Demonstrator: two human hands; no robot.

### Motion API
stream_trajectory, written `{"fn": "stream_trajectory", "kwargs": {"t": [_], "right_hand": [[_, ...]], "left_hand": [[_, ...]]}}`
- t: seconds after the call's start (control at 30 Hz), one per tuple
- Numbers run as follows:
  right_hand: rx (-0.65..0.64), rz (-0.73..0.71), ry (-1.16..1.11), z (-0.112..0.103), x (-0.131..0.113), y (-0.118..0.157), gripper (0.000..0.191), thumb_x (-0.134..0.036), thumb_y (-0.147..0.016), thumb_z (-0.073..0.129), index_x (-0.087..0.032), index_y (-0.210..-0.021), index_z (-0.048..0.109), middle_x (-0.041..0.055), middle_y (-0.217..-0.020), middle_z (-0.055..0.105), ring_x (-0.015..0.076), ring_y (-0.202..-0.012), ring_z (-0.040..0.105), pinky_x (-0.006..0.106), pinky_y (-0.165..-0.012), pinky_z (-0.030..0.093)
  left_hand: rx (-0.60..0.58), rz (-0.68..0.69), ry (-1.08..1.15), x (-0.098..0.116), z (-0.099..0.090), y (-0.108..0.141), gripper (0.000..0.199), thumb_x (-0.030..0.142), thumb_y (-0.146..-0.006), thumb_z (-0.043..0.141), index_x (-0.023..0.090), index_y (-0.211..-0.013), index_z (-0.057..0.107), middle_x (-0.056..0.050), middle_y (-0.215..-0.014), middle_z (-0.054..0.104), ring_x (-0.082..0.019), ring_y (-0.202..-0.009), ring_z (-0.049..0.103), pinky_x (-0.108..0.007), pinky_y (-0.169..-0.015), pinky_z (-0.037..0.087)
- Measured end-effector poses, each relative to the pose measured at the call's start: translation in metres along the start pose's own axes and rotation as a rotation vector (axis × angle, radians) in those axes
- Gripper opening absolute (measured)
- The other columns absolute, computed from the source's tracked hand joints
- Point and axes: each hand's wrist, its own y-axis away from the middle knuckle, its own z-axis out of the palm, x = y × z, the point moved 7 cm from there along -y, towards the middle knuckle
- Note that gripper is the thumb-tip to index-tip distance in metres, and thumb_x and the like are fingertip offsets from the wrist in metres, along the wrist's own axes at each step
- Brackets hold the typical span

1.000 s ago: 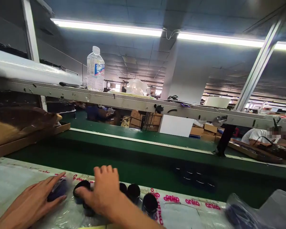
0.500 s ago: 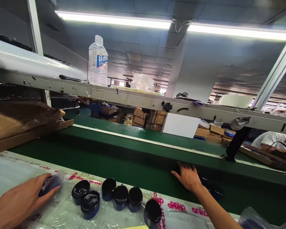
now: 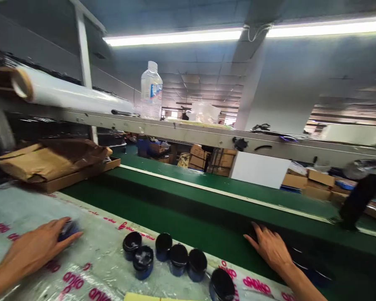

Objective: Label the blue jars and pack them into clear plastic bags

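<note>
At the left, my left hand (image 3: 39, 243) curls its thumb and fingers around a small dark blue jar (image 3: 68, 230), blurred and partly covered. My right hand (image 3: 271, 247) reaches over the green conveyor belt (image 3: 181, 217), thumb and fingers spread. A dark patch lies by its fingertips; what it is cannot be made out. Several small round jars with black tops and bluish sides (image 3: 178, 259) stand between the hands on the plastic-covered worktop (image 3: 97, 251). More dark round items (image 3: 315, 271) sit on the belt beside my right forearm, dim in shadow.
Across the belt runs a metal shelf rail (image 3: 194, 133) carrying a clear bottle (image 3: 151, 94) and a large plastic film roll (image 3: 72, 93). A cardboard tray with brown paper (image 3: 56, 161) sits at the left. A yellow sheet (image 3: 150, 297) lies at the bottom edge.
The view has swung left, so the jars, shelf and bottle appear farther right. My left hand still holds the small jar; my right hand stays stretched over the belt.
</note>
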Motion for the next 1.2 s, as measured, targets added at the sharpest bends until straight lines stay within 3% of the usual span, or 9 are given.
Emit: {"fn": "stream_trajectory", "kwargs": {"t": [0.07, 0.17, 0.27, 0.37, 0.53, 0.77, 0.9, 1.0, 1.2], "right_hand": [[0.045, -0.016, -0.005, -0.009, -0.007, -0.007, 0.059, -0.054, -0.103, 0.042, -0.005, -0.129, 0.062, 0.0191, -0.092, 0.072, 0.0357, -0.088, 0.072, 0.044, -0.076, 0.053], [0.130, -0.039, -0.058, -0.040, -0.039, -0.031, 0.072, -0.064, -0.102, 0.028, -0.006, -0.125, 0.063, 0.0162, -0.081, 0.067, 0.0377, -0.076, 0.071, 0.045, -0.068, 0.052], [0.146, -0.045, -0.249, -0.095, -0.100, -0.061, 0.068, -0.066, -0.101, 0.033, -0.011, -0.132, 0.056, 0.0166, -0.098, 0.068, 0.0364, -0.078, 0.071, 0.045, -0.066, 0.053], [0.112, -0.206, -0.534, -0.164, -0.194, -0.087, 0.058, -0.058, -0.101, 0.047, -0.013, -0.137, 0.051, 0.0198, -0.127, 0.062, 0.0365, -0.095, 0.069, 0.048, -0.079, 0.054], [0.116, -0.544, -0.664, -0.247, -0.353, -0.103, 0.056, -0.056, -0.094, 0.064, -0.019, -0.135, 0.055, 0.0113, -0.120, 0.066, 0.0308, -0.106, 0.065, 0.043, -0.092, 0.052], [-0.012, -0.745, -0.683, -0.244, -0.483, -0.078, 0.052, -0.061, -0.094, 0.061, -0.015, -0.115, 0.064, 0.0100, -0.108, 0.069, 0.0261, -0.098, 0.067, 0.044, -0.090, 0.055], [-0.095, -0.761, -0.718, -0.233, -0.487, -0.065, 0.056, -0.060, -0.093, 0.063, -0.015, -0.127, 0.061, 0.0110, -0.117, 0.067, 0.0271, -0.105, 0.066, 0.046, -0.092, 0.055], [-0.141, -0.742, -0.798, -0.235, -0.452, -0.075, 0.064, -0.060, -0.096, 0.057, -0.014, -0.140, 0.054, 0.0144, -0.128, 0.066, 0.0301, -0.113, 0.065, 0.047, -0.097, 0.053], [-0.098, -0.415, -0.776, -0.216, -0.277, -0.109, 0.050, -0.049, -0.106, 0.043, -0.015, -0.140, 0.055, 0.0120, -0.138, 0.061, 0.0260, -0.128, 0.056, 0.041, -0.110, 0.044]], "left_hand": [[0.051, 0.077, -0.059, 0.020, -0.020, 0.008, 0.067, 0.064, -0.091, 0.040, 0.012, -0.129, 0.059, -0.014, -0.114, 0.070, -0.034, -0.099, 0.068, -0.046, -0.086, 0.051], [0.386, 0.236, -0.108, 0.057, -0.054, 0.032, 0.063, 0.060, -0.096, 0.041, 0.008, -0.125, 0.060, -0.023, -0.127, 0.062, -0.042, -0.116, 0.059, -0.061, -0.100, 0.043], [0.564, 0.375, 0.107, 0.094, -0.059, 0.070, 0.028, 0.037, -0.101, 0.051, 0.019, -0.118, 0.064, -0.013, -0.125, 0.064, -0.031, -0.117, 0.060, -0.047, -0.104, 0.044], [0.396, 0.413, 0.455, 0.123, -0.036, 0.093, 0.016, 0.027, -0.102, 0.052, 0.024, -0.094, 0.066, 0.000, -0.094, 0.069, -0.018, -0.087, 0.066, -0.030, -0.082, 0.050], [0.415, 0.204, 0.506, 0.114, -0.018, 0.099, 0.029, 0.026, -0.106, 0.043, 0.020, -0.084, 0.060, -0.002, -0.080, 0.064, -0.017, -0.072, 0.065, -0.028, -0.066, 0.051], [0.520, -0.063, 0.566, 0.072, -0.002, 0.092, 0.034, 0.035, -0.101, 0.043, 0.024, -0.132, 0.052, -0.011, -0.124, 0.063, -0.024, -0.096, 0.070, -0.036, -0.076, 0.062], [0.375, 0.010, 0.522, 0.080, 0.013, 0.086, 0.042, 0.030, -0.101, 0.038, 0.023, -0.140, 0.049, -0.010, -0.132, 0.064, -0.025, -0.109, 0.070, -0.039, -0.087, 0.062], [0.284, 0.021, 0.522, 0.084, 0.015, 0.081, 0.039, 0.031, -0.101, 0.037, 0.022, -0.134, 0.056, -0.008, -0.128, 0.067, -0.025, -0.112, 0.069, -0.039, -0.094, 0.060], [0.309, 0.038, 0.520, 0.075, 0.015, 0.081, 0.040, 0.042, -0.097, 0.039, 0.023, -0.126, 0.058, -0.007, -0.124, 0.068, -0.027, -0.105, 0.071, -0.039, -0.086, 0.061]]}}
